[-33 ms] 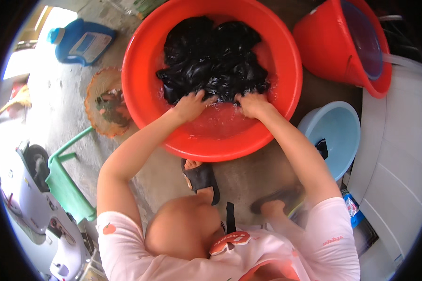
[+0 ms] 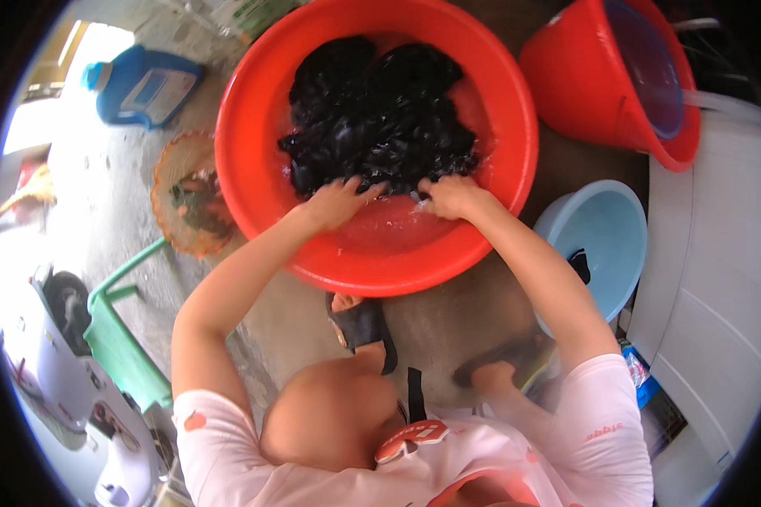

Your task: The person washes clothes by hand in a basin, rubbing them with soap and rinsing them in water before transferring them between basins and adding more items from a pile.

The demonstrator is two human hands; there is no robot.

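Note:
A big red basin [image 2: 258,207] stands on the concrete floor in front of me. It holds soapy water and a heap of wet black cloth [image 2: 380,118]. My left hand [image 2: 340,203] grips the near edge of the cloth, fingers curled into it. A little to the right, my right hand [image 2: 451,196] clutches the same edge. Both hands are low inside the basin, close together, with water splashing between them. My bare knees and pink shirt fill the bottom of the view.
A red bucket [image 2: 596,84] stands at the upper right, with a light blue basin [image 2: 604,228] below it. A blue detergent jug [image 2: 144,84] and a round woven sieve [image 2: 186,198] lie left. A green stool [image 2: 123,342] is at lower left. My black sandals [image 2: 365,328] are under the basin's rim.

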